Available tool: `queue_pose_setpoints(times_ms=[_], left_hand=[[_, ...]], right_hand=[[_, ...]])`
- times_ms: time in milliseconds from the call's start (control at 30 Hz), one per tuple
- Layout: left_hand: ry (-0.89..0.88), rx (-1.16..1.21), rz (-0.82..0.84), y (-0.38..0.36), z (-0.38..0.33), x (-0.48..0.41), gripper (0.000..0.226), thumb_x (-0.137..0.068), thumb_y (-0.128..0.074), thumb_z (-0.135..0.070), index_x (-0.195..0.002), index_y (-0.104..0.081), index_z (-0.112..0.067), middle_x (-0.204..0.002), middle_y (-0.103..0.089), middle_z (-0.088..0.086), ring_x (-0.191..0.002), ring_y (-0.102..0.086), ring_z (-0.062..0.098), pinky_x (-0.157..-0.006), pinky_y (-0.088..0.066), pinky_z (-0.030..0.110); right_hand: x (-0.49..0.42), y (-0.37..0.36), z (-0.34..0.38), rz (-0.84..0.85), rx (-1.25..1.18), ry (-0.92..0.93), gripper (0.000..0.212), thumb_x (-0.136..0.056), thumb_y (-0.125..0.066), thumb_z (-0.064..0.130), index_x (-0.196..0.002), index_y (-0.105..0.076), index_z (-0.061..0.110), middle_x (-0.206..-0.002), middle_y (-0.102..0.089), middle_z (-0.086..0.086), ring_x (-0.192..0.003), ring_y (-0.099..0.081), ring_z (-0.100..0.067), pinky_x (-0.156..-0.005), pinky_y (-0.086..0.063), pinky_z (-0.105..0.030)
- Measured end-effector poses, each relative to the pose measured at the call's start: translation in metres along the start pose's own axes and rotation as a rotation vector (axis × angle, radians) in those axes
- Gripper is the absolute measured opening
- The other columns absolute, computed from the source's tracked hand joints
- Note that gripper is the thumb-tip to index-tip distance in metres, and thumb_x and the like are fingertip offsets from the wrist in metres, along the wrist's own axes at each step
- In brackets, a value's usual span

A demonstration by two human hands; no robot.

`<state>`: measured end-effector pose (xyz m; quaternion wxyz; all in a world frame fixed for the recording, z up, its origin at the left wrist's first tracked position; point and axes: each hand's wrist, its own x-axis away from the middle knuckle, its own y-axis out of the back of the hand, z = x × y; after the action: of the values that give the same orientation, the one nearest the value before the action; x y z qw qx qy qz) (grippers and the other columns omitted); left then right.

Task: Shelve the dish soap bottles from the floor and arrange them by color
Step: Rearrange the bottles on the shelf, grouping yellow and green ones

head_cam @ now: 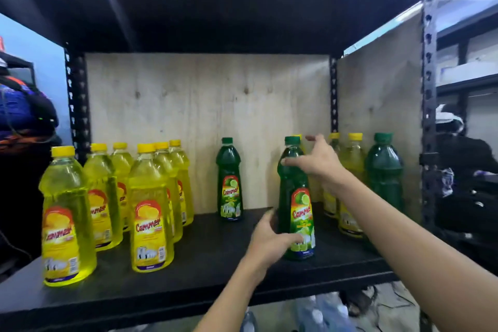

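Note:
A green dish soap bottle (pixel 291 191) stands upright on the black shelf (pixel 202 259), right of centre. My left hand (pixel 269 242) wraps its lower part. My right hand (pixel 320 162) rests against its shoulder with fingers spread. Another green bottle (pixel 229 183) stands alone at the back middle, and a third green bottle (pixel 384 170) stands at the far right. Several yellow bottles (pixel 149 210) are grouped on the left side. More yellow bottles (pixel 353 167) stand at the right, partly hidden behind my right arm.
A plywood back panel (pixel 204 105) and side panel (pixel 380 94) close the shelf. Black steel uprights (pixel 428 89) frame it, and another shelf board (pixel 215 8) hangs overhead. A person in dark clothes (pixel 469 170) is at the right. Bagged items (pixel 323 312) lie below.

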<state>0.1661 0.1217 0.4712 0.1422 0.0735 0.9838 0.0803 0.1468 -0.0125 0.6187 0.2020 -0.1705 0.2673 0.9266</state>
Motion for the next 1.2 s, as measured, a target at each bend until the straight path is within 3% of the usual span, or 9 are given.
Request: queue_pose_setpoints(times_ms=[100, 167, 233, 400, 567, 667, 800, 933, 1200], left_hand=[[-0.077, -0.179, -0.204, -0.023, 0.003, 0.004, 0.071, -0.059, -0.088, -0.031, -0.121, -0.052, -0.037, -0.105, -0.058, -0.023, -0.092, -0.057, -0.006, -0.080, -0.043, 0.011], [-0.090, -0.201, -0.261, -0.029, 0.006, 0.002, 0.075, -0.061, -0.088, -0.031, -0.127, -0.053, -0.031, -0.112, -0.061, -0.014, -0.097, -0.057, 0.001, -0.083, -0.044, 0.016], [-0.094, -0.193, -0.277, -0.026, 0.007, -0.003, 0.073, -0.063, -0.089, -0.030, -0.127, -0.054, -0.028, -0.106, -0.061, -0.016, -0.089, -0.055, -0.003, -0.079, -0.042, 0.012], [-0.120, -0.280, -0.232, 0.019, 0.019, -0.028, 0.075, -0.071, -0.087, -0.020, -0.136, -0.050, -0.021, -0.094, -0.050, -0.025, -0.095, -0.050, -0.003, -0.082, -0.038, 0.012], [-0.055, -0.355, -0.170, 0.079, 0.036, -0.058, 0.069, -0.074, -0.085, -0.025, -0.134, -0.050, -0.021, -0.117, -0.062, -0.011, -0.103, -0.053, 0.003, -0.092, -0.043, 0.023], [-0.037, -0.396, -0.191, 0.106, 0.045, -0.075, 0.071, -0.073, -0.086, -0.027, -0.135, -0.052, -0.017, -0.128, -0.064, -0.001, -0.115, -0.058, 0.012, -0.101, -0.047, 0.034], [-0.012, -0.382, -0.199, 0.134, 0.050, -0.086, 0.072, -0.073, -0.086, -0.023, -0.135, -0.050, -0.015, -0.121, -0.062, -0.005, -0.100, -0.053, 0.004, -0.085, -0.044, 0.022], [-0.011, -0.358, -0.216, 0.144, 0.059, -0.089, 0.068, -0.078, -0.081, -0.019, -0.137, -0.047, -0.015, -0.132, -0.060, 0.002, -0.106, -0.052, 0.008, -0.091, -0.044, 0.027], [0.002, -0.402, -0.112, 0.150, 0.056, -0.085, 0.070, -0.079, -0.080, -0.024, -0.139, -0.043, -0.020, -0.135, -0.058, -0.001, -0.117, -0.052, 0.010, -0.102, -0.044, 0.033]], right_hand=[[-0.005, -0.007, -0.017, 0.232, -0.092, -0.105, 0.091, -0.068, -0.091, 0.023, -0.144, -0.041, 0.013, -0.131, -0.062, -0.011, -0.117, -0.062, -0.029, -0.103, -0.051, -0.046], [-0.007, -0.018, -0.023, 0.180, -0.053, -0.060, 0.088, -0.067, -0.092, 0.025, -0.140, -0.045, 0.016, -0.129, -0.063, -0.008, -0.115, -0.062, -0.028, -0.101, -0.052, -0.044], [-0.010, -0.028, -0.021, 0.098, 0.004, -0.006, 0.087, -0.064, -0.093, 0.033, -0.137, -0.047, 0.016, -0.127, -0.064, -0.007, -0.109, -0.061, -0.025, -0.094, -0.052, -0.037], [-0.022, -0.070, -0.013, 0.040, 0.018, 0.070, 0.091, -0.060, -0.093, 0.044, -0.133, -0.049, 0.014, -0.125, -0.065, -0.009, -0.114, -0.063, -0.030, -0.095, -0.055, -0.044], [-0.040, -0.130, -0.002, 0.001, 0.037, 0.149, 0.093, -0.061, -0.090, 0.051, -0.132, -0.046, 0.012, -0.123, -0.064, -0.012, -0.112, -0.063, -0.032, -0.086, -0.055, -0.037], [-0.049, -0.158, 0.005, 0.007, 0.054, 0.184, 0.086, -0.061, -0.088, 0.052, -0.126, -0.047, 0.015, -0.119, -0.066, -0.011, -0.110, -0.065, -0.032, -0.087, -0.057, -0.040], [-0.054, -0.185, 0.016, -0.015, 0.095, 0.210, 0.086, -0.062, -0.086, 0.056, -0.127, -0.046, 0.016, -0.120, -0.064, -0.013, -0.111, -0.062, -0.035, -0.086, -0.052, -0.039], [-0.054, -0.201, 0.021, 0.001, 0.104, 0.219, 0.090, -0.065, -0.085, 0.056, -0.133, -0.043, 0.016, -0.126, -0.061, -0.015, -0.116, -0.060, -0.036, -0.090, -0.051, -0.039], [-0.052, -0.197, 0.024, -0.024, 0.223, 0.243, 0.086, -0.073, -0.079, 0.056, -0.137, -0.045, 0.011, -0.126, -0.061, -0.016, -0.117, -0.059, -0.034, -0.088, -0.051, -0.039]])
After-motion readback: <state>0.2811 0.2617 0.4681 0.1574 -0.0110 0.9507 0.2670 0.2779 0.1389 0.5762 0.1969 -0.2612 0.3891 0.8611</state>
